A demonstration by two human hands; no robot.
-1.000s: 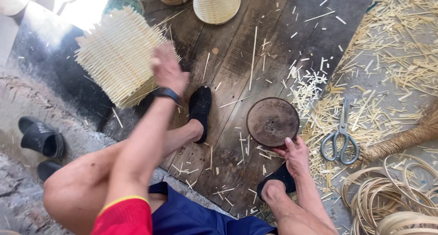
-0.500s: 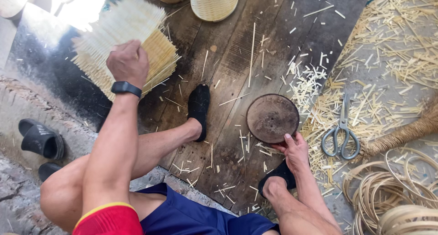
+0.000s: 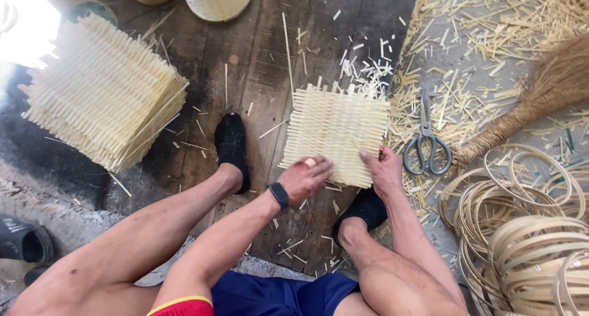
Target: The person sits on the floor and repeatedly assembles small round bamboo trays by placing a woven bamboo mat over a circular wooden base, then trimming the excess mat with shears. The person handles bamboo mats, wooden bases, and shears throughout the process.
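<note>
We see a woven mat (image 3: 336, 135) of pale bamboo strips lying flat on the dark wooden boards (image 3: 257, 52) in the middle of the frame. The left hand (image 3: 305, 178) rests on the mat's lower edge, fingers stretched out flat and loose, a bandage on one finger and a dark watch (image 3: 279, 194) on the wrist. The right hand (image 3: 383, 169) sits at the mat's lower right corner, fingers spread and pressing down on it, not curled around anything. Just right of the mat, scissors (image 3: 425, 138) lie among straw clippings. At the upper left of the frame we see a stack of mats (image 3: 104, 101). A round woven lid (image 3: 218, 0) sits at the top centre. At the right edge lies a broom (image 3: 540, 101), and coils of cane hoops (image 3: 527, 230) fill the lower right. Two black shoes (image 3: 232, 145) flank the hands.
</note>
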